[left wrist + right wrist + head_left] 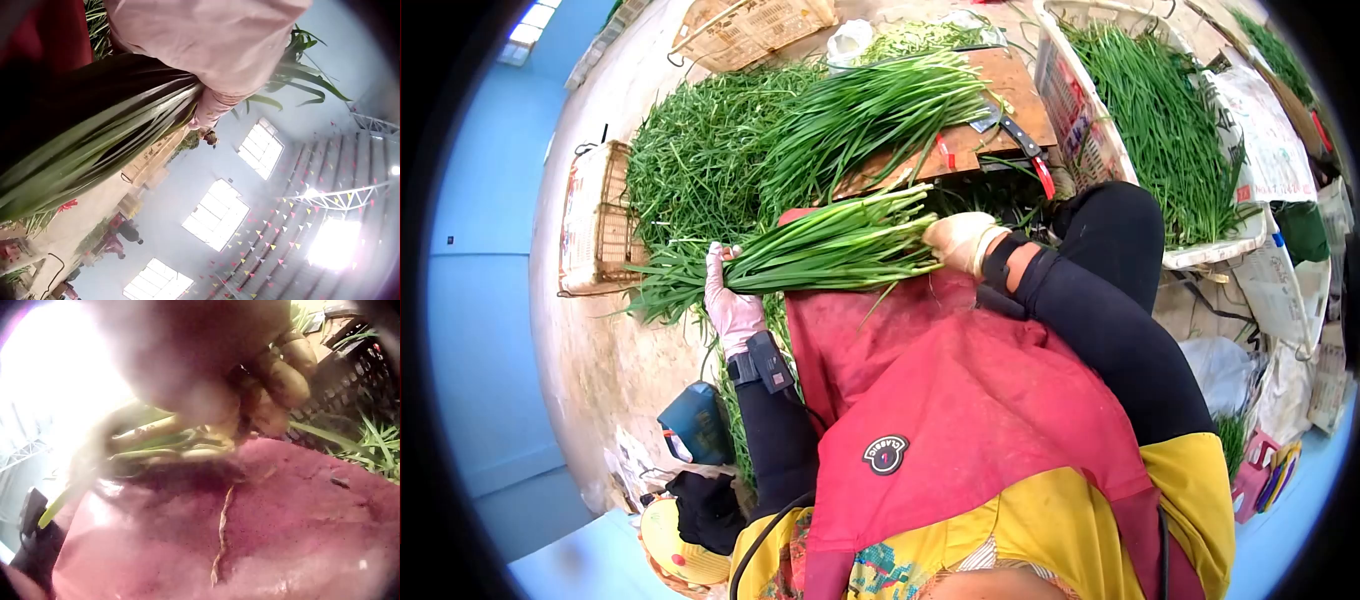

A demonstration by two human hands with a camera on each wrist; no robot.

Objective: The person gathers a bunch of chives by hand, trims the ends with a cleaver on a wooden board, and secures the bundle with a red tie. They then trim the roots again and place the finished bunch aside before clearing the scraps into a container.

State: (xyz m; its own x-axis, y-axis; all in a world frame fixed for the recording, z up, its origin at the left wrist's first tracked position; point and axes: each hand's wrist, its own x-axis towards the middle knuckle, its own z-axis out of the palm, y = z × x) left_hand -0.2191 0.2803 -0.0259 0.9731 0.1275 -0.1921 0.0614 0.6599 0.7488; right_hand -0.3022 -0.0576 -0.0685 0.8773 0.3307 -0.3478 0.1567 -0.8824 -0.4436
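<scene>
Head view: a wooden surface (pixel 1015 85) bears a knife (pixel 1021 137) and greens (pixel 880 115), with a blue wall (pixel 485 310) at left. Over the red apron (pixel 960 370) is a bunch of long green stalks (pixel 830 245), pale at one end; the left hand (pixel 733 308) grips its leafy part, the right hand (pixel 965 242) the pale end.

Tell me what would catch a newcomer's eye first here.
Probably the big red apron at the center of the head view, with a bundle of green stalks stretched above it between the gloved left hand and right hand. Next, the black-and-red-handled knife at the brown board's near edge, and the white crate packed with greens at upper right.
</scene>
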